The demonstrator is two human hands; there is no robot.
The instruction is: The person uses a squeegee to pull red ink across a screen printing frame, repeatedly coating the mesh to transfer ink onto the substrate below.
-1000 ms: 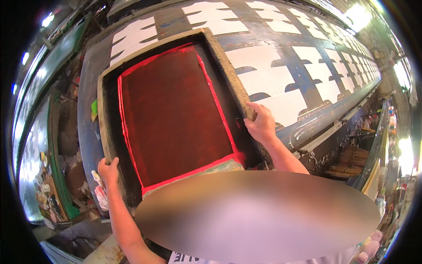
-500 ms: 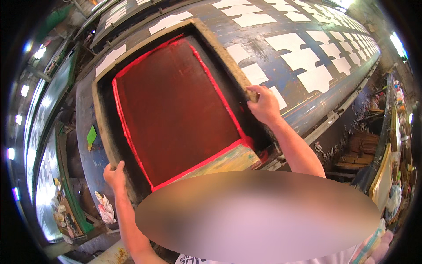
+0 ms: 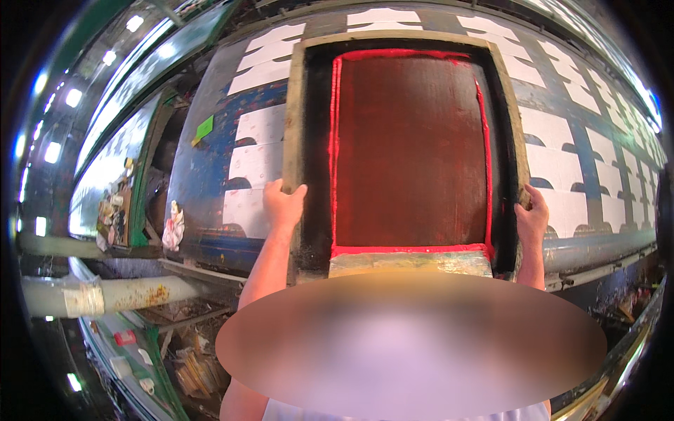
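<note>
Screen (image 3: 411, 154) shift: against the frame half a second earlier, moved toward 3 o'clock, away from the green tag (image 3: 204, 128); its top, then leaning to 11 o'clock, points to 12.
Screen location: over the table (image 3: 219, 105), toward 1 o'clock of view centre; contact with it cannot be told.
Left hand (image 3: 283, 207): grasps the left rail (image 3: 291, 126) at the screen's 8 o'clock, thumb inward.
Right hand (image 3: 533, 216): grasps the right rail (image 3: 514, 126) at 4 o'clock, thumb inward.
Grip purpose: opposed holds presumably keep the screen balanced and square.
Red edging (image 3: 335, 154): thick lines inside the rails, probably ink gathered at the margins.
Board (image 3: 411, 264): paint-stained, at 6 o'clock, likely kept within reach.
Pieces (image 3: 258, 165): white, columned at 9 o'clock, faintly red-marked.
</note>
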